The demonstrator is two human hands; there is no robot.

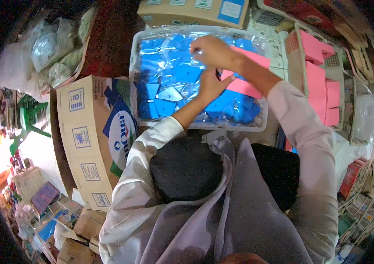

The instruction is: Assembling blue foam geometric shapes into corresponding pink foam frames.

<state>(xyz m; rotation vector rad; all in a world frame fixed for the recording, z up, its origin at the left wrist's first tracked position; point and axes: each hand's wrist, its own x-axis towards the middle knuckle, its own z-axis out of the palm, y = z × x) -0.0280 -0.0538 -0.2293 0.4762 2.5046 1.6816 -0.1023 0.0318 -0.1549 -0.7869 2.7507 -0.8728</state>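
In front of me is a white plastic tray (133, 61) of flat blue pieces (186, 74) in clear plastic wrapping. My left hand (212, 87) is over its middle, with the thumb on a flat pink piece (246, 87) and the fingers closed around that piece's left end. My right hand (215, 53) is raised just above and beyond it, fingers curled in, slightly blurred; whatever they pinch is too small to make out. Beneath the right wrist another pink piece (257, 58) lies on the blue ones, partly covered by the forearm.
A crate of pink boxes (315, 90) stands to the right. On the left is a large cardboard carton (79, 141), with clear plastic bags (48, 44) beyond it. Another carton (187, 11) borders the tray's far side. Stacked goods (358, 198) fill the lower right.
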